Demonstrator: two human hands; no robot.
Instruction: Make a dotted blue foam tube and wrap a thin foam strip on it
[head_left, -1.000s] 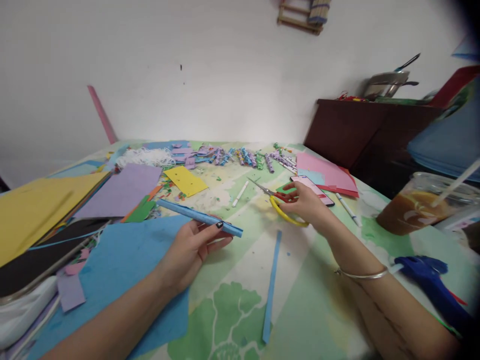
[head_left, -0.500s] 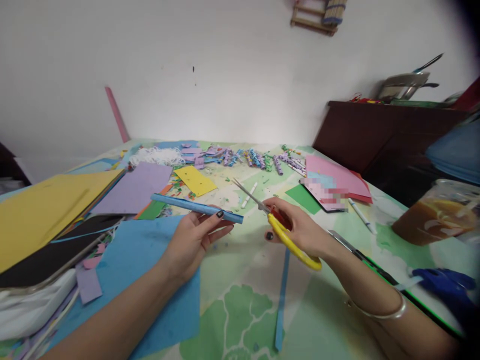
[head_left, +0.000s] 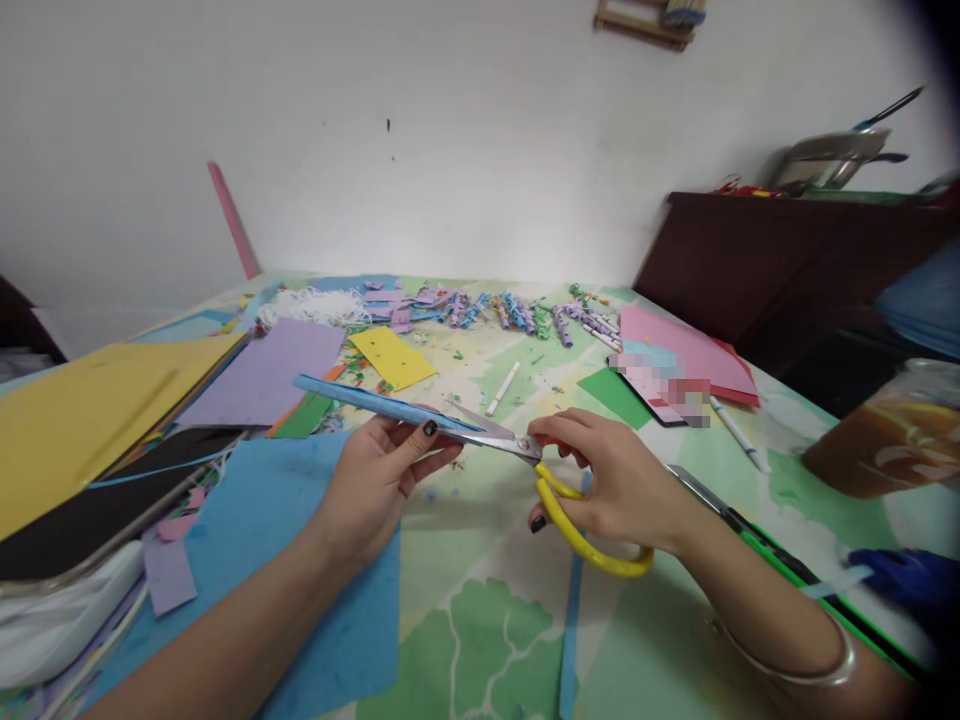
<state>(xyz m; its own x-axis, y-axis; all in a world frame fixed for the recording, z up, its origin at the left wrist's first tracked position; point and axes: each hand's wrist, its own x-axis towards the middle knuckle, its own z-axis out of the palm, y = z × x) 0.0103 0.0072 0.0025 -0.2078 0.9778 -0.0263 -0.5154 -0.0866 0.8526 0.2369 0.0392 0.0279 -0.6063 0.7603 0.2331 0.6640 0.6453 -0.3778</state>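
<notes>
My left hand (head_left: pixel 382 478) holds a long folded strip of blue paper (head_left: pixel 352 398) above the table, the strip pointing up and to the left. My right hand (head_left: pixel 611 478) grips yellow-handled scissors (head_left: pixel 525 462); their metal blades are parted around the strip's right end, just past my left thumb. A loose thin blue strip (head_left: pixel 571 628) lies on the floral tablecloth (head_left: pixel 480 620) below my right hand.
Sheets of yellow (head_left: pixel 82 410), purple (head_left: pixel 270 370) and blue paper (head_left: pixel 300 560) cover the left side. Rolled paper bits (head_left: pixel 517 315) line the far edge. A white stick (head_left: pixel 501 388), pink sheets (head_left: pixel 675 350), a pen (head_left: pixel 739 433) and an iced drink cup (head_left: pixel 885 440) sit right.
My right hand lifted the scissors from the table and carried them left to the blue strip, where the blades now straddle its end. My left hand kept its hold.
</notes>
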